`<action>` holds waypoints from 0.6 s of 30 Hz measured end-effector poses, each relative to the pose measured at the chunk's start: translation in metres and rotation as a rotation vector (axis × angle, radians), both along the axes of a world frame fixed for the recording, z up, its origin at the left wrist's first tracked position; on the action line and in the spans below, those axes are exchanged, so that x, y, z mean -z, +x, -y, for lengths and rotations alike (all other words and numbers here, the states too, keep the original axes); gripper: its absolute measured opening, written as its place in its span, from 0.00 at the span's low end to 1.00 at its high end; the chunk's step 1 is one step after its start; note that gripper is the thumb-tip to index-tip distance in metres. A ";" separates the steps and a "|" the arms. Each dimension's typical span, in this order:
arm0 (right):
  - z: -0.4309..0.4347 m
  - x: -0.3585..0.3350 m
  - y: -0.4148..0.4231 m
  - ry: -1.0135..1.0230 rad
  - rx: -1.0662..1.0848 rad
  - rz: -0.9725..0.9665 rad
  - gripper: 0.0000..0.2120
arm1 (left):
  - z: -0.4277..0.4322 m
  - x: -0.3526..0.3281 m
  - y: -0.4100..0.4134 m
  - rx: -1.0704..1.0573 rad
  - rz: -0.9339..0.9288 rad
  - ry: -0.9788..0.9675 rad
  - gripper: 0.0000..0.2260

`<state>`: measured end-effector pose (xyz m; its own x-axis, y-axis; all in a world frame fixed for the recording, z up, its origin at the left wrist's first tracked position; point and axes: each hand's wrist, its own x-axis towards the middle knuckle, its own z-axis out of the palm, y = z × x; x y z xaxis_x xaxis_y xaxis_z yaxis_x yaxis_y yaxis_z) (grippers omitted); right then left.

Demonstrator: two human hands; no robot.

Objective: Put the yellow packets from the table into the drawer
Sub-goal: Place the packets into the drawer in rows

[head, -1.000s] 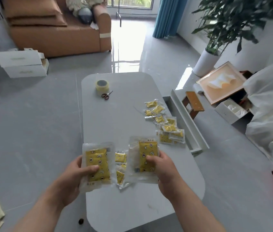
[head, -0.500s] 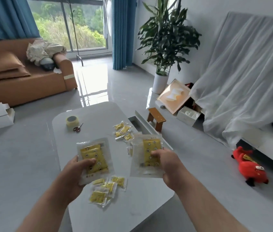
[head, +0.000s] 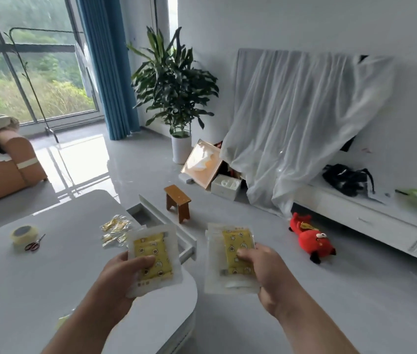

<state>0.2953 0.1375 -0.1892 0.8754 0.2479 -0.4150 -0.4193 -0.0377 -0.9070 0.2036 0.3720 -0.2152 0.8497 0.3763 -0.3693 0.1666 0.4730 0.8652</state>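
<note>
A grey-tiled living room, with a pale rounded table (head: 49, 290) in the foreground. The left hand (head: 115, 277) pinches a large yellow packet (head: 155, 254) in a clear sleeve, thumb across its front and fingers behind, above the table's near corner. The right hand (head: 266, 267) pinches a second large yellow packet (head: 233, 249) the same way, out past the table's edge over the floor. Just beyond the left grip the open drawer (head: 166, 221) juts from the table's side (partly hidden behind that packet). A heap of small yellow packets (head: 115, 228) lies on the table beyond and left of the left grip. Farther left a tape roll (head: 23, 235) sits just beside scissors (head: 34, 243). Between and beyond the two grips stands a wooden stool (head: 178, 203). A red plush toy (head: 309, 238) lies on the floor beyond the right grip.
</note>
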 end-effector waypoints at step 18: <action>0.094 0.009 0.231 -0.017 0.116 -0.018 0.09 | 0.097 0.021 0.258 0.036 -0.065 0.005 0.12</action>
